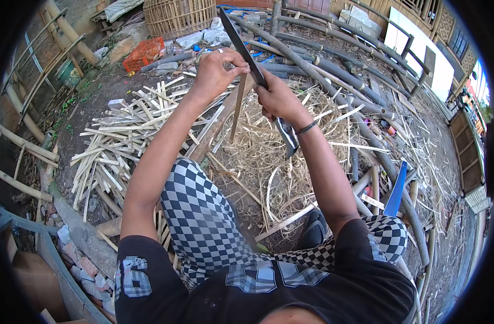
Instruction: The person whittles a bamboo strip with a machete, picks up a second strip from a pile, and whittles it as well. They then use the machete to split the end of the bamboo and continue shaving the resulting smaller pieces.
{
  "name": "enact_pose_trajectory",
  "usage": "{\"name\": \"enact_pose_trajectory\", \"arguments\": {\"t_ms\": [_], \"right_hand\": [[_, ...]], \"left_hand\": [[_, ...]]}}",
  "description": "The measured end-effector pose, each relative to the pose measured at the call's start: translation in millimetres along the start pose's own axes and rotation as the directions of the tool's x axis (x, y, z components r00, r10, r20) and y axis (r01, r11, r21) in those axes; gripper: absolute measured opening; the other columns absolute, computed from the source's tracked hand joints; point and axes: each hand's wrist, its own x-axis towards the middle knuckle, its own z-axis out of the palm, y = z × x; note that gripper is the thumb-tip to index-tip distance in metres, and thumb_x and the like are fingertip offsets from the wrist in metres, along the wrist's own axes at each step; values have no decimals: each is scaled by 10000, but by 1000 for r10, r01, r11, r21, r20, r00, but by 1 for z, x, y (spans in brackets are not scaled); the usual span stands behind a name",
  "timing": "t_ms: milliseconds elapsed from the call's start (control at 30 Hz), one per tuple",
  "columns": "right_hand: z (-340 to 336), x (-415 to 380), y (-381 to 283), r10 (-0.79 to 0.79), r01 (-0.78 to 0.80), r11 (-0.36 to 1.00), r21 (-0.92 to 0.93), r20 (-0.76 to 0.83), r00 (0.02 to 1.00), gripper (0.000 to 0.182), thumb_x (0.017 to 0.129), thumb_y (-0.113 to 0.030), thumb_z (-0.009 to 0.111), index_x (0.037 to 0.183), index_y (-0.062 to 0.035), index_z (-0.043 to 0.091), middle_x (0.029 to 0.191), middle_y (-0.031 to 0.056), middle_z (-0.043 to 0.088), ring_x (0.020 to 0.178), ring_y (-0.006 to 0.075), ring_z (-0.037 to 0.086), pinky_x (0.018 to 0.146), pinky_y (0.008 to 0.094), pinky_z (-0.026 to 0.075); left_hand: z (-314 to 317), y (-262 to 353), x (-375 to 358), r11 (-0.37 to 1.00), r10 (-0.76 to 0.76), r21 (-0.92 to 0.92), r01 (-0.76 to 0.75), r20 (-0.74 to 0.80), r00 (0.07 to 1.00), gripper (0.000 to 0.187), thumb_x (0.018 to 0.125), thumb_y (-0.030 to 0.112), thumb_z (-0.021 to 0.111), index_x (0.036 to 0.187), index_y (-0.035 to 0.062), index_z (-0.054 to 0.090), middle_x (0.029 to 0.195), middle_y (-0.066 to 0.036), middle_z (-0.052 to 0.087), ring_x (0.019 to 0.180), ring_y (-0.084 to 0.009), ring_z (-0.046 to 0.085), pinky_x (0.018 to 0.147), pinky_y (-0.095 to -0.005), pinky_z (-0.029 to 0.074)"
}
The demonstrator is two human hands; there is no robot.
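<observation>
My left hand (219,74) pinches the upper end of a narrow bamboo strip (237,110), which hangs down in front of me. Close on its right, my right hand (281,101) is wrapped round a machete (237,42). The dark blade points up and to the left, its lower part right beside my left fingertips and the strip's top. Below the right fist the machete's rear end shows. Curly bamboo shavings (282,181) cover the ground under both hands. A heap of split bamboo strips (125,127) lies to the left.
Long bamboo poles (360,81) stretch across the right and back. An orange crate (143,53) and a woven bamboo basket (178,19) stand at the back left. A blue flat-sided object (396,189) leans near my right knee. My shoe (312,231) is among the shavings.
</observation>
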Motion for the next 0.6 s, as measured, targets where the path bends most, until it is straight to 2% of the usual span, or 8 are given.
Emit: {"name": "enact_pose_trajectory", "arguments": {"t_ms": [33, 67, 133, 167, 300, 367, 467, 600], "right_hand": [[7, 3, 8, 25, -24, 982, 186, -1, 1000, 327, 1037, -164, 458, 1345, -60, 425, 634, 10, 461, 432, 108, 499, 377, 299, 411], [9, 2, 7, 26, -25, 982, 186, 0, 1000, 327, 1037, -164, 458, 1345, -60, 425, 634, 10, 461, 432, 108, 499, 377, 299, 411], [14, 2, 2, 68, -53, 966, 252, -52, 996, 194, 1048, -165, 425, 1199, -44, 430, 650, 23, 481, 423, 143, 507, 383, 313, 421], [16, 2, -1, 50, -32, 982, 188, -93, 994, 140, 1046, -159, 413, 1128, -46, 426, 636, 37, 499, 430, 148, 528, 385, 310, 427], [21, 11, -1, -44, 53, 998, 46, -170, 984, 149, 1039, -147, 409, 1149, -47, 423, 629, 84, 547, 458, 180, 576, 411, 344, 451], [21, 17, 2, -219, 191, 973, -129, -264, 939, 257, 989, -104, 444, 1202, 38, 412, 749, 320, 634, 697, 498, 651, 650, 570, 518], [20, 10, -14, -225, 180, 969, -167, -307, 925, 261, 989, -104, 451, 1203, 39, 408, 796, 361, 629, 830, 568, 611, 756, 621, 476], [24, 10, -8, -208, 159, 973, -169, -328, 921, 226, 1011, -133, 450, 1210, -30, 422, 786, 315, 652, 807, 515, 649, 691, 569, 477]], "left_hand": [[0, -2, -1, 1000, -5, -20, 5, 8, 1000, 153, 761, 124, 843, 866, 44, 766, 937, -55, 737, 866, -204, 713, 817, -319, 531], [0, -3, -2, 1000, -7, -20, 7, 8, 1000, 153, 761, 124, 843, 866, 44, 766, 937, -55, 737, 866, -204, 713, 817, -319, 531], [1, -5, -3, 997, 48, -64, -51, -41, 998, 160, 740, 97, 842, 856, 29, 757, 898, -95, 724, 841, -219, 708, 792, -336, 544], [0, -6, -3, 997, 44, -61, -47, -39, 998, 160, 740, 97, 842, 856, 29, 757, 898, -95, 724, 841, -219, 708, 792, -336, 544], [-2, -8, -7, 999, 30, -27, -30, -18, 999, 152, 767, 89, 834, 864, 26, 734, 934, -51, 701, 871, -177, 680, 818, -312, 516], [-4, -9, -8, 999, 19, -37, -20, -17, 1000, 149, 764, 75, 832, 859, 24, 730, 922, -48, 699, 869, -172, 674, 816, -312, 514], [-3, -15, -13, 996, 41, -73, -41, -3, 999, 125, 778, 14, 806, 869, 12, 720, 960, -55, 697, 916, -163, 662, 834, -303, 523], [-3, -25, -17, 962, -29, -270, 41, 49, 998, 116, 800, -59, 763, 889, -7, 709, 1018, -74, 684, 983, -149, 638, 869, -289, 538]]}}
